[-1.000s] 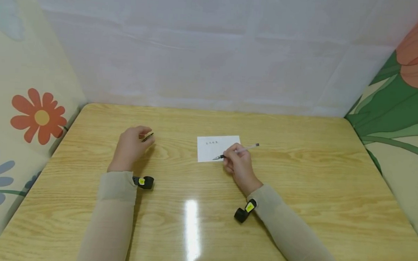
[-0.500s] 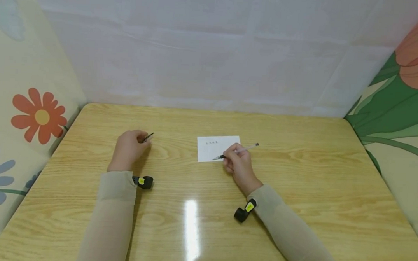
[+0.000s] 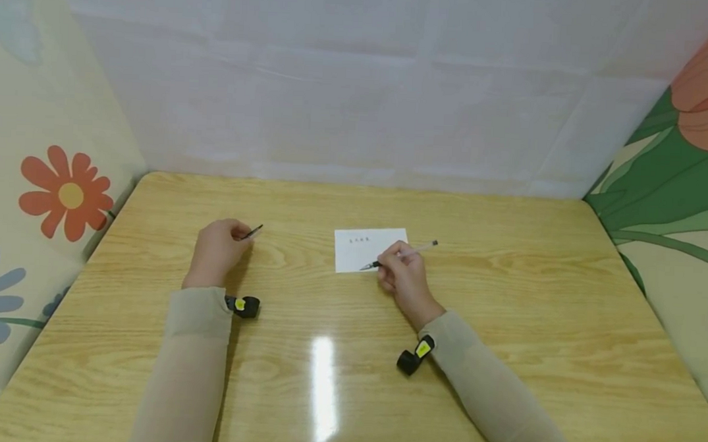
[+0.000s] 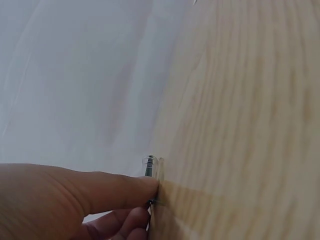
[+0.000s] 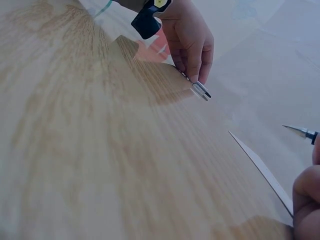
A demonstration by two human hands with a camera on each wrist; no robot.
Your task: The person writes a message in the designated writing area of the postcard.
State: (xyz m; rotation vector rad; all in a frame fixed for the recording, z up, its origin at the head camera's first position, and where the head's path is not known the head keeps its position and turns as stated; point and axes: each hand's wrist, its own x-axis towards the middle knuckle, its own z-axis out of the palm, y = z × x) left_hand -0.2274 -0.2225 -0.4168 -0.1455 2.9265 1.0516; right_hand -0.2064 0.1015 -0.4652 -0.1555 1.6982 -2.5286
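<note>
On the left side of the table, my left hand (image 3: 217, 249) pinches a small clear pen cap (image 3: 253, 231) with a dark clip between thumb and fingers. The left wrist view shows the clear end of that cap (image 4: 149, 164) poking out past the fingertips, close to the table surface. My right hand (image 3: 407, 279) grips a gel pen (image 3: 422, 247) in a writing hold, its bare tip down over the lower edge of a white paper card (image 3: 352, 255). A short row of small marks runs along the card's upper part. In the right wrist view, the pen tip (image 5: 300, 131) appears raised above the card.
The wood-grain table (image 3: 288, 363) reaches back to a white cloth backdrop (image 3: 360, 89). Flower-patterned panels (image 3: 70, 197) stand at both sides. Each wrist carries a small black camera (image 3: 410, 362).
My left thumb and fingers have drawn together on the pen cap, which now sticks out of the pinch. My right hand, the pen and the card look still.
</note>
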